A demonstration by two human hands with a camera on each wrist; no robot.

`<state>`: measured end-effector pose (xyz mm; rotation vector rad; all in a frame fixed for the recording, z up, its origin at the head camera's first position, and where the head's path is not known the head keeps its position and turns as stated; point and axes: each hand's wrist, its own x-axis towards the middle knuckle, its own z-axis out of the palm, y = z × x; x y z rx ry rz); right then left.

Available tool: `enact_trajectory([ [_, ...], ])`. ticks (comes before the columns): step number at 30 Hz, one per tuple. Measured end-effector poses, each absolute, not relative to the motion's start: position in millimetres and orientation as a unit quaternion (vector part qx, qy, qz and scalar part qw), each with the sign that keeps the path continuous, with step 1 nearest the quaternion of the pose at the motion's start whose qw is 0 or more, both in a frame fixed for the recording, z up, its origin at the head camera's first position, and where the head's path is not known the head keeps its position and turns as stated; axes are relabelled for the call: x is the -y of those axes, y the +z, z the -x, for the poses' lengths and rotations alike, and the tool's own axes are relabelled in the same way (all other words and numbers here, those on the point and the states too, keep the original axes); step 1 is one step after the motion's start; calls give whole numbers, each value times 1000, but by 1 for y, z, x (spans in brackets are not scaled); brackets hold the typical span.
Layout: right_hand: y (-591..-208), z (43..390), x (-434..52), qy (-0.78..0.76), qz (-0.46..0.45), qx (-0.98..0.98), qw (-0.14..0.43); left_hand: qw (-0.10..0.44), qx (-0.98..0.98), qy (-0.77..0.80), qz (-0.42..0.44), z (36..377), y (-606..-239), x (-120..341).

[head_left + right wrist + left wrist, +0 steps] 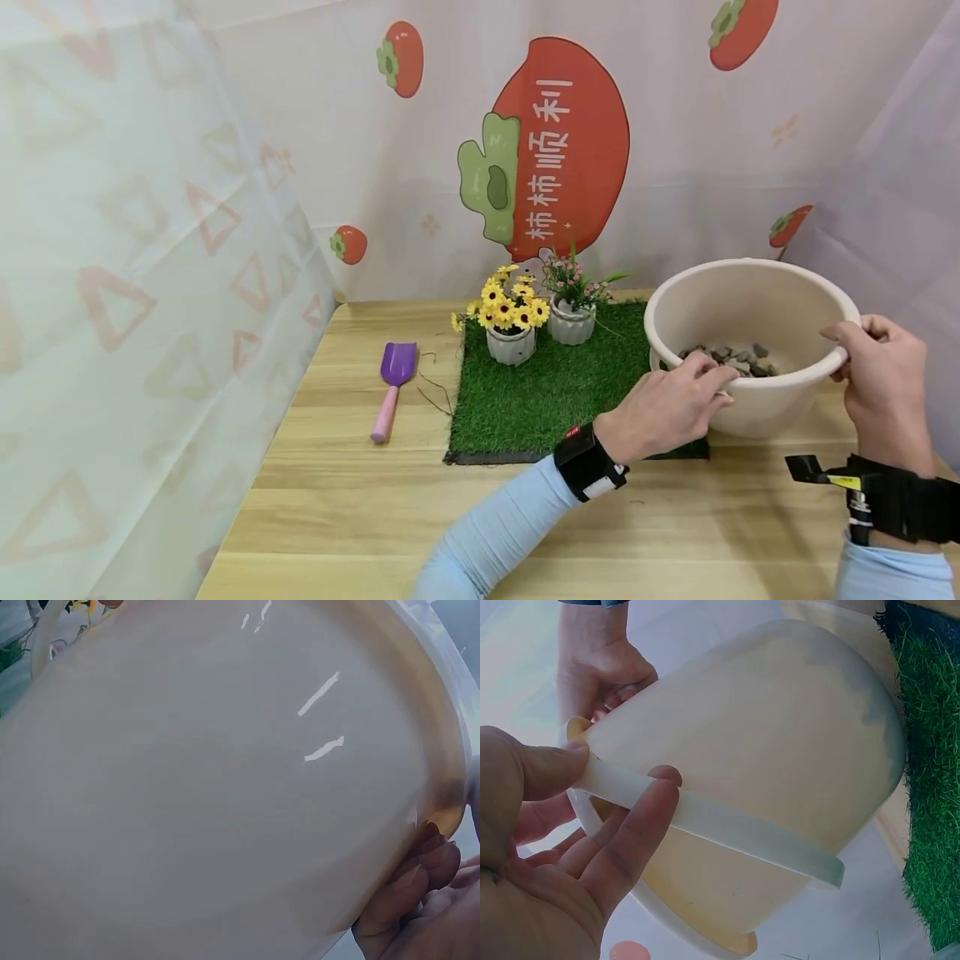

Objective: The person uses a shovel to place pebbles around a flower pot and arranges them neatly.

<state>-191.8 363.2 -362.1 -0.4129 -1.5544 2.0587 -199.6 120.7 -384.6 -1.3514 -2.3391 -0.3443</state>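
A cream-coloured plastic bucket (pixel 765 408) stands at the right, its rim partly over the grass mat in the head view. Grey stones (pixel 742 360) lie inside it. My left hand (pixel 667 410) grips the near left edge, and in the left wrist view its thumb and fingers (pixel 641 832) close round a band (pixel 750 832) along the rim. With my right hand (pixel 885 375) I hold the right side of the rim, thumb over the top. The right wrist view is mostly filled by the bucket wall (pixel 210 772). Whether the bucket's base touches the table is hard to tell.
Beside the bucket lies a green artificial grass mat (pixel 540 400). Two pots, one with yellow flowers (pixel 512 343) and one with pink flowers (pixel 572 323), stand on its back part. A purple scoop (pixel 397 364) with a pink handle rests on the wooden table (pixel 330 517), near thin dark twigs.
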Motion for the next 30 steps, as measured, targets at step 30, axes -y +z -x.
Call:
enact_trajectory([
  [30, -357, 157, -356, 771, 58, 592, 228, 251, 836, -122, 472, 149, -373, -102],
])
